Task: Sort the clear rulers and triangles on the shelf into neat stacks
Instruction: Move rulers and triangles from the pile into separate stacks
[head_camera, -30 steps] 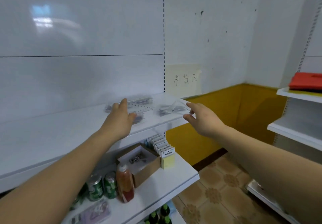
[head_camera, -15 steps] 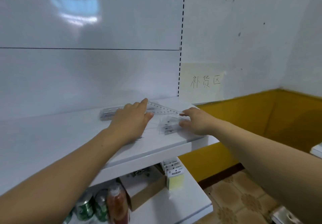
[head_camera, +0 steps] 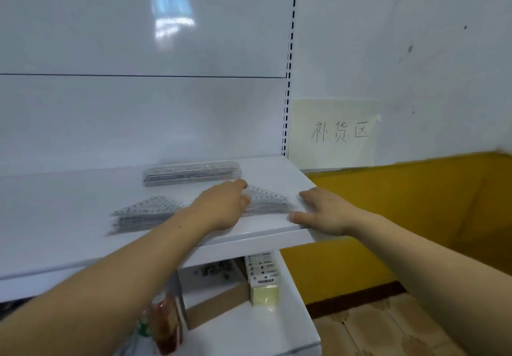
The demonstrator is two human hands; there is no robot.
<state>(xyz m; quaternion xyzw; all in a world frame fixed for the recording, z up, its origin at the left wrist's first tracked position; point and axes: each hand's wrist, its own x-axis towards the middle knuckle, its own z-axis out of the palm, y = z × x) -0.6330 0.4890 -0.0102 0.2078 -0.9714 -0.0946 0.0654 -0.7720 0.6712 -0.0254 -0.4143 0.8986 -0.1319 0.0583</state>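
Clear plastic lies in three piles on the white upper shelf. A stack of straight rulers runs along the back wall, a stack of triangles sits in front of it to the left, and a second triangle stack lies near the shelf's right front corner. The left hand rests on the left end of that second stack, fingers stretched forward and flat, curled round nothing. The right hand lies relaxed at the stack's right end, fingers spread and touching its edge (the thumb runs along the shelf's front lip). A pale paper sign with handwritten characters hangs on the wall to the right. On the lower shelf, packs of yellow sticky notes stand beside a cardboard box, with a reddish bottle nearer the camera.
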